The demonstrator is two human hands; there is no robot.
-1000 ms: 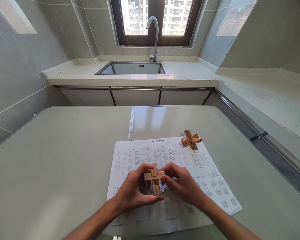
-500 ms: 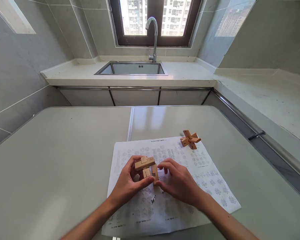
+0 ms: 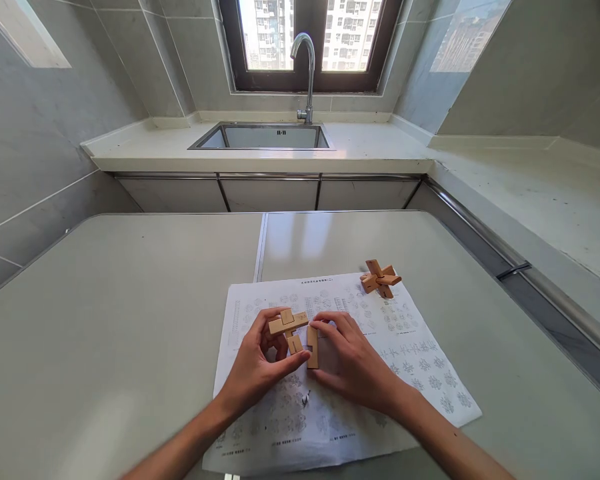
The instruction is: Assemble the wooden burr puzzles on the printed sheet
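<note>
Over the paper, my left hand (image 3: 265, 350) is closed around a partly joined wooden burr puzzle (image 3: 289, 324) of light notched pieces that cross one another. My right hand (image 3: 347, 350) pinches one notched wooden puzzle piece (image 3: 313, 348) at its two ends, holding it upright just right of the joined pieces. The left thumb tip reaches to this piece's left side; whether it presses on it I cannot tell. Beneath both hands lies a printed instruction sheet (image 3: 360, 427) with rows of small diagrams.
A darker assembled wooden puzzle (image 3: 380, 279) rests on the sheet's far right corner. The pale table (image 3: 130, 320) extends around the sheet. Beyond its far edge are a counter with a sink (image 3: 260, 148) and a faucet (image 3: 310, 80), below a window.
My right fingers have closed on the notched piece at both ends. It now stands a little apart from the joined pieces, which have tilted slightly in my left hand.
</note>
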